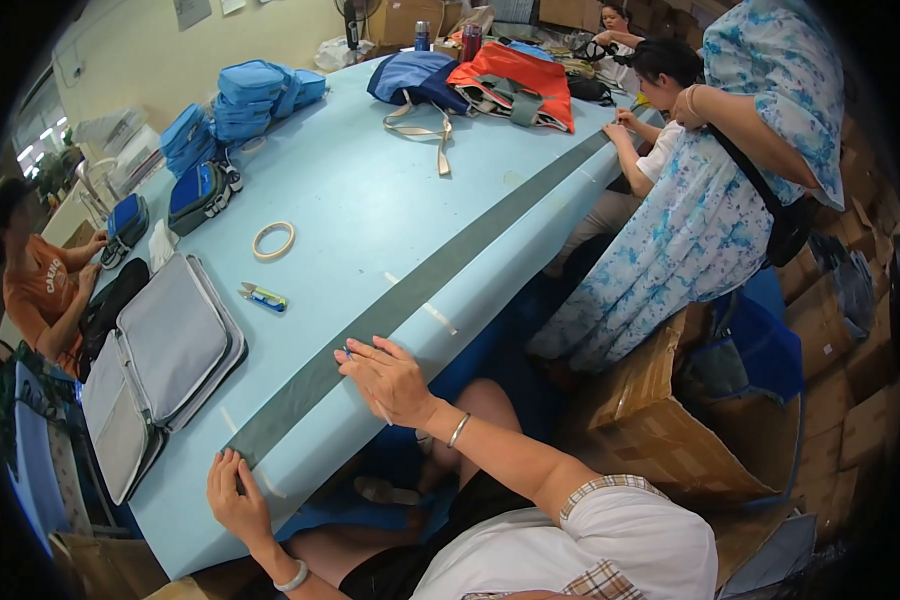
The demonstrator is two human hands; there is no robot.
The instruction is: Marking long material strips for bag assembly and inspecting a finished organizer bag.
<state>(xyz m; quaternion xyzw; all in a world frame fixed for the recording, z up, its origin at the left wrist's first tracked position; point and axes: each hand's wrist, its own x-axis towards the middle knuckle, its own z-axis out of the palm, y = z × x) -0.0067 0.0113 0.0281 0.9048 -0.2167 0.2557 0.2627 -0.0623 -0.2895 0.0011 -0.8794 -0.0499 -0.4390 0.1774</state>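
A long dark grey-green strip of fabric runs diagonally along the near edge of the pale blue table. At its near left end my left hand rests with fingers stretched over the strip's tip. My right hand lies farther along the strip, closed around a slim pen; much of the pen is hidden by the fingers. Short white tape pieces cross the table beside the strip. Toward the far end, a co-worker's hands touch the strip.
Green-handled thread snips and a tape roll lie beyond the strip. An open grey case sits at left, blue bags behind. An orange bag lies far back. A person in a floral dress stands right, near cardboard boxes.
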